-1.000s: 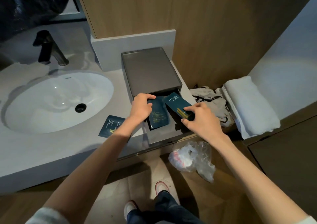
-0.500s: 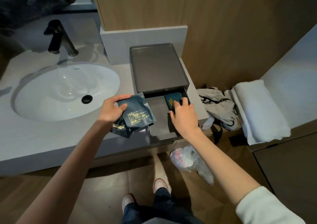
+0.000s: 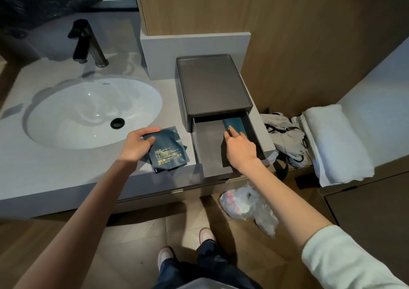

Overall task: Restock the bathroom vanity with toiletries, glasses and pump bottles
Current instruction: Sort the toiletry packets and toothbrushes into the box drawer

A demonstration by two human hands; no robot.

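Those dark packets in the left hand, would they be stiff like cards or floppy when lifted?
Probably floppy: the dark packets look like thin sealed pouches, and their corners curl and fan unevenly in the left hand. Likely light, since bent fingers alone hold several. The smooth, faintly shiny film may let them slide over one another.

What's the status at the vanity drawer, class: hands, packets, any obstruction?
Left hand gripping dark packets over the countertop. Right hand pressing a teal packet into the open drawer. Nothing blocking the drawer.
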